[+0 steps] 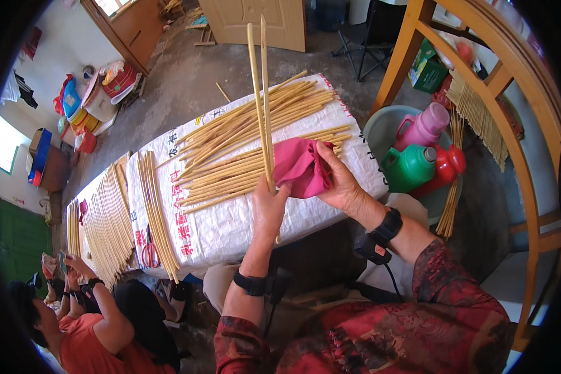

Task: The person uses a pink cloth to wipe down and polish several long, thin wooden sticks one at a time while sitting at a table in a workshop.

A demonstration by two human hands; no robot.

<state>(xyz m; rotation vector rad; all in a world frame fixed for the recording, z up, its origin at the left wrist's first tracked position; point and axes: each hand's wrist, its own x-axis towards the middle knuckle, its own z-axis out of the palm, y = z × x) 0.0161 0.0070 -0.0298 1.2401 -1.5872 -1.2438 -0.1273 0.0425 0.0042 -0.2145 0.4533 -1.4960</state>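
Note:
My left hand [269, 210] is closed round two long pale sticks [260, 93] that stand up well past the table's far side. In my right hand [343, 179] is a bunched magenta cloth [302, 168], its left edge touching my left fingers and the sticks. Below and beyond my hands lies a loose pile of similar sticks [249, 124] on the white woven sheeting [237, 234] over the table. Left of the pile, a narrow bundle of sticks [158, 215] lies beside red-handled scissors [149, 254], which it partly covers.
Farther left is a slatted mat of sticks [109, 221]. At lower left sits a person in orange [84, 333]. On my right, a grey-blue tub [380, 128] holds pink, green and red flasks, near a wooden frame [523, 124]. A folding chair [374, 37] stands behind.

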